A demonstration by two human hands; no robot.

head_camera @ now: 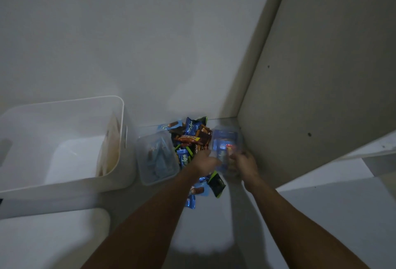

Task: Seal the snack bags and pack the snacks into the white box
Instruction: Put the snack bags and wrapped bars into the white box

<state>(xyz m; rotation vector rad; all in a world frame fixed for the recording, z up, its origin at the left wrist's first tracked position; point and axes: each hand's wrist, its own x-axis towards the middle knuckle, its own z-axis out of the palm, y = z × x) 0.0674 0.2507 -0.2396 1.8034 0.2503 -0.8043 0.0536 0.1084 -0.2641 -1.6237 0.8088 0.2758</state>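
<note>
A clear zip bag (225,146) filled with blue-wrapped snacks lies in the corner of the white surface. My left hand (205,162) grips its left side and my right hand (244,162) grips its right side near the front end. A second clear snack bag (156,159) lies flat to the left, beside the white box (64,183). The box stands open at the left, with a flat pale packet (110,146) leaning against its right inner wall. A heap of loose wrapped snacks (188,138) sits between the two bags, and a few more (216,185) lie nearer me.
A white wall rises behind the surface, and a beige side panel (310,97) closes it off on the right. A white lid or board (53,236) lies in front of the box at lower left. A white ledge (332,215) sits at lower right.
</note>
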